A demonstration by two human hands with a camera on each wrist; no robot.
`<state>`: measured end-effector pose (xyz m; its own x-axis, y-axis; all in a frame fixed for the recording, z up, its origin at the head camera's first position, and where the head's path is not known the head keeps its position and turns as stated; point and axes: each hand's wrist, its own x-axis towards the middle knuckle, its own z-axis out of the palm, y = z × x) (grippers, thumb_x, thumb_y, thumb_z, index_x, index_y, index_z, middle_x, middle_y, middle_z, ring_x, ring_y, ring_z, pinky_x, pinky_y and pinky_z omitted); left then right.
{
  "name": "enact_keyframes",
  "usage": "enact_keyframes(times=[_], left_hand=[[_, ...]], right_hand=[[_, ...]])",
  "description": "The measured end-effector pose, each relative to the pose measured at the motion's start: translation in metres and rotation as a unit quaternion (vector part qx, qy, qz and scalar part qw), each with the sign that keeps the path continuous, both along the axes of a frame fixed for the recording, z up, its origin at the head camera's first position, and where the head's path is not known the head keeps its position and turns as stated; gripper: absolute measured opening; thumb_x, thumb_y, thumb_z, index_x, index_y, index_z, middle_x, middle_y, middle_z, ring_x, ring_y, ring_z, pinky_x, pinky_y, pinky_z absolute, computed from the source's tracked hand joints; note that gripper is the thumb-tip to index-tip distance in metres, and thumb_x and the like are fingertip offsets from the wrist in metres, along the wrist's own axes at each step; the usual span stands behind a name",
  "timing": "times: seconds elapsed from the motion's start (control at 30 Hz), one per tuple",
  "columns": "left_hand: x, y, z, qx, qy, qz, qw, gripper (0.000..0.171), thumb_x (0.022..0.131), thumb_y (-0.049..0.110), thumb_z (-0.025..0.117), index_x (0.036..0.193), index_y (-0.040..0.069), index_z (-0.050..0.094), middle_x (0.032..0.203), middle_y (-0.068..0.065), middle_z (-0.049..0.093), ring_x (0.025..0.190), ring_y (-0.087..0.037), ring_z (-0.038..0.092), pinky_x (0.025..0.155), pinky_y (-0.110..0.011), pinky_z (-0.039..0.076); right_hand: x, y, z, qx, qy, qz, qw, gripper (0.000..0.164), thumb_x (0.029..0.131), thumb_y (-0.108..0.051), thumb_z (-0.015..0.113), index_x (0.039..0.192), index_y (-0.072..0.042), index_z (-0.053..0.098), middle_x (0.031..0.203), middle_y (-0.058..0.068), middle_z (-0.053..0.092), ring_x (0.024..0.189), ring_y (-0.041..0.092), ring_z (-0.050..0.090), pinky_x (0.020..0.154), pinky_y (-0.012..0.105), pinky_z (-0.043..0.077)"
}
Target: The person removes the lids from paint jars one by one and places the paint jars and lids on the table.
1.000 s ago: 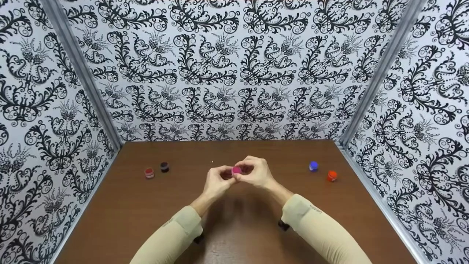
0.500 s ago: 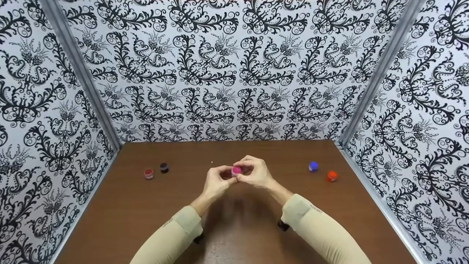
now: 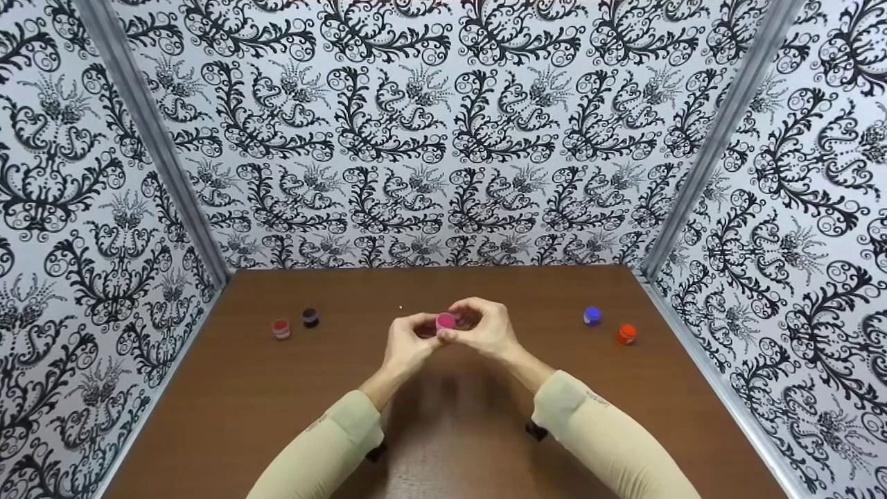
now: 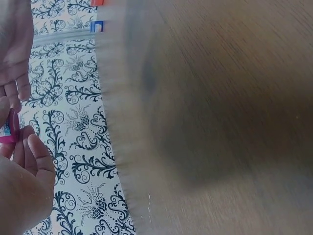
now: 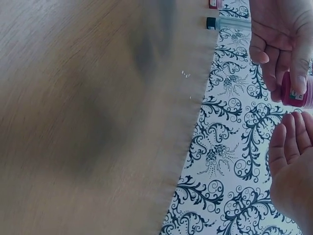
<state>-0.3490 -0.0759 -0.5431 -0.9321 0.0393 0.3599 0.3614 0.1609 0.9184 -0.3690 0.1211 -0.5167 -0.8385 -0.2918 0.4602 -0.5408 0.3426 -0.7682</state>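
Both hands meet at a small magenta paint jar (image 3: 445,322), raised over the table at the middle of the head view. My left hand (image 3: 407,343) grips its left side; in the right wrist view the left thumb (image 5: 299,73) lies across the label. At the jar's right, my right hand (image 3: 488,329) has its thumb against the front and its curled index finger close to the rim. The left wrist view shows only part of the jar (image 4: 9,128), a thumb lying over it. Its pink top shows from above.
A red paint jar (image 3: 280,329) and a black one (image 3: 310,318) stand at the left of the brown table (image 3: 332,388). A blue jar (image 3: 592,316) and an orange jar (image 3: 626,334) stand at the right. White specks (image 3: 400,306) lie behind the hands. Patterned walls (image 3: 416,138) surround the table.
My right hand's fingers have shifted slightly off the jar's top, so more of the pink top shows. My left hand stays in place with its grip.
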Motion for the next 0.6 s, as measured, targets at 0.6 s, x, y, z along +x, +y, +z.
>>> enact_keyframes(times=[0.6], left_hand=[[0.0017,-0.0031,0.0000,-0.045,-0.001,0.005,0.9990,0.028,0.086,0.012,0.096,0.111,0.003,0.088,0.098,-0.015,0.087,0.085,-0.017,0.078,0.082,-0.034,0.067]], right_hand=[[0.0006,-0.0025,-0.0026,-0.021,0.056,0.027,0.998,0.025,0.084,-0.013,0.099,0.106,-0.006,0.089,0.092,0.015,0.082,0.083,0.022,0.076,0.076,0.035,0.067]])
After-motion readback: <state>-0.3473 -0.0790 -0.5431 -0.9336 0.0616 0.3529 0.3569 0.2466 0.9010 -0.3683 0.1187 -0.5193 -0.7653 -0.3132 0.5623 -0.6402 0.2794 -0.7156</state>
